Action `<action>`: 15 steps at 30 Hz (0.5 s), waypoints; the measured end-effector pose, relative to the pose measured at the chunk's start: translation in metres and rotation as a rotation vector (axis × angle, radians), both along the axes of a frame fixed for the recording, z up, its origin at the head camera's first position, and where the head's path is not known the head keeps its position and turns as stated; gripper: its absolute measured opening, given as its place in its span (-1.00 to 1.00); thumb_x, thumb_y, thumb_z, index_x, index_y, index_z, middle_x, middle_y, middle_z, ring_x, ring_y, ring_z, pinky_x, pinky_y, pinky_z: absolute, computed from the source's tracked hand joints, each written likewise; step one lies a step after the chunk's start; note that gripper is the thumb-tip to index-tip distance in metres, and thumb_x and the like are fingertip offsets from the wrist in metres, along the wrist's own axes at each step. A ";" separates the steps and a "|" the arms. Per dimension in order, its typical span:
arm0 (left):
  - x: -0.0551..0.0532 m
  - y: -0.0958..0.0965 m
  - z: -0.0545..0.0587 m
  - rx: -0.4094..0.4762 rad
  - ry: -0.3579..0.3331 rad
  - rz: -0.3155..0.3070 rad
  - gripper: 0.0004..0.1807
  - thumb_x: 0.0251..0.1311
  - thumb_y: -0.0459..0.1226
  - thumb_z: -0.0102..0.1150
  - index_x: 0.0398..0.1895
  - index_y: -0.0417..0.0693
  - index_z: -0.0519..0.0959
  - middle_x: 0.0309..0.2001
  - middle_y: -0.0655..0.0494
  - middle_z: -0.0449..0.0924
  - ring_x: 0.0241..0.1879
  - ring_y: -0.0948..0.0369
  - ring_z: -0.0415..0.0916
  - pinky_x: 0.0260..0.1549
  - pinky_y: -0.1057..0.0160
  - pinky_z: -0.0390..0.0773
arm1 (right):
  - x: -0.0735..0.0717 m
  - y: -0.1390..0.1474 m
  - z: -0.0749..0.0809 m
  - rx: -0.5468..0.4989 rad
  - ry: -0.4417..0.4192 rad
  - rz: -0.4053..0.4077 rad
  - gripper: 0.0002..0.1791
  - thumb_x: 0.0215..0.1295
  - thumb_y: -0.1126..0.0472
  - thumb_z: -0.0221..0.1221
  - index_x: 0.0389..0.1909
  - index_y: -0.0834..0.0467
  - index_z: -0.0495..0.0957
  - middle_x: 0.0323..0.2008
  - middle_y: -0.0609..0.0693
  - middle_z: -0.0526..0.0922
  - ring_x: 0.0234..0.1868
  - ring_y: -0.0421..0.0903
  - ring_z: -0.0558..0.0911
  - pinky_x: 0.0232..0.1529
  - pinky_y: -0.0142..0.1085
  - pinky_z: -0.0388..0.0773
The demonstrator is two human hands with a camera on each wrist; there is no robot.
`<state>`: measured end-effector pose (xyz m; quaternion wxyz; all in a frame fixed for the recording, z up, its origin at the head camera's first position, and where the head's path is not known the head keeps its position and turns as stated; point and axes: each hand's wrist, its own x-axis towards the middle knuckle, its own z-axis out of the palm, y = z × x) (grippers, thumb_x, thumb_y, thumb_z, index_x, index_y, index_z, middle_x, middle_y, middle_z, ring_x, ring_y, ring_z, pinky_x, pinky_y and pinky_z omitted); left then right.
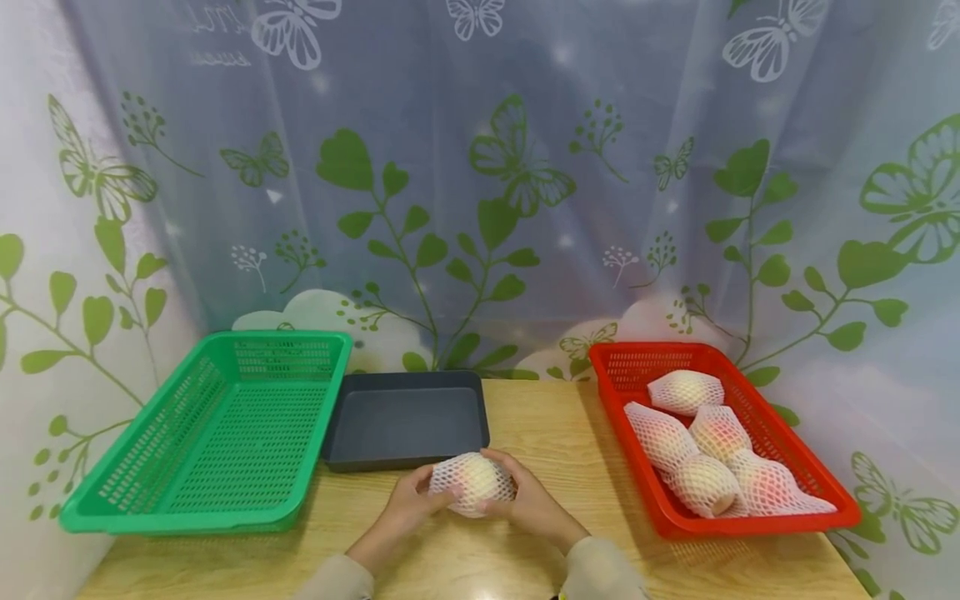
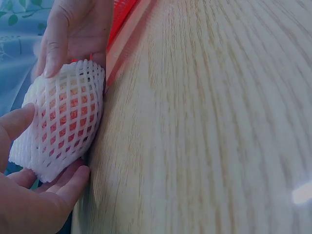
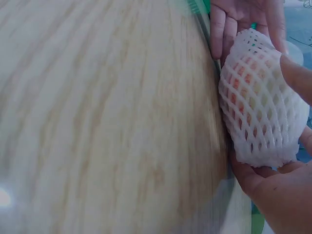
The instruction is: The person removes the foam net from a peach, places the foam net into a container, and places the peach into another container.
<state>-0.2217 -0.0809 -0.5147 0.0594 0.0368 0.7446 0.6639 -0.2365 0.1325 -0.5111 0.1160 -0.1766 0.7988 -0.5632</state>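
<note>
Both hands hold one round fruit, yellowish with a red blush, in a white foam net sleeve. My left hand grips its left end, thumb on the near side. From the other end my right hand grips it, with the thumb on the near side and fingers on the far side. In the left wrist view the fruit shows red through the mesh, low beside the wooden table. The right wrist view shows the net's gathered ends poking out between the two hands.
At the right stands a red plastic basket with several net-wrapped fruits. A green perforated basket stands at the left, nothing in it. Between them, behind the hands, lies a dark grey shallow tray. A printed curtain hangs behind the table.
</note>
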 end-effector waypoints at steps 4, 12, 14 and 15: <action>-0.001 0.001 -0.001 0.028 -0.025 -0.029 -0.37 0.11 -0.31 0.35 0.17 -0.51 0.36 -0.04 -0.18 0.59 -0.14 0.16 0.54 -0.26 0.31 0.58 | -0.002 -0.001 -0.003 0.023 0.002 0.013 -0.09 0.06 0.22 0.39 0.43 0.04 0.16 0.40 0.15 0.20 0.29 0.17 0.30 0.21 0.09 0.31; -0.002 0.000 -0.005 0.045 -0.033 -0.038 -0.35 0.11 -0.31 0.34 0.19 -0.50 0.34 0.00 -0.22 0.58 -0.09 0.14 0.55 -0.19 0.27 0.60 | -0.006 -0.001 -0.006 0.043 0.004 0.006 -0.05 0.01 0.19 0.43 0.43 0.04 0.17 0.40 0.19 0.18 0.31 0.21 0.27 0.24 0.15 0.26; -0.001 0.000 -0.005 0.053 -0.033 -0.031 -0.34 0.11 -0.31 0.35 0.20 -0.50 0.33 0.02 -0.23 0.57 -0.08 0.14 0.55 -0.17 0.28 0.59 | -0.006 -0.002 -0.005 0.043 -0.005 -0.003 -0.05 0.00 0.19 0.44 0.43 0.06 0.17 0.40 0.21 0.18 0.30 0.21 0.28 0.24 0.15 0.26; -0.001 0.000 -0.006 0.059 -0.034 -0.026 -0.34 0.11 -0.31 0.34 0.21 -0.50 0.33 0.03 -0.24 0.56 -0.07 0.14 0.54 -0.16 0.29 0.59 | -0.006 -0.003 -0.004 0.043 -0.008 -0.007 -0.05 -0.01 0.19 0.44 0.42 0.07 0.18 0.39 0.22 0.19 0.29 0.21 0.29 0.23 0.15 0.27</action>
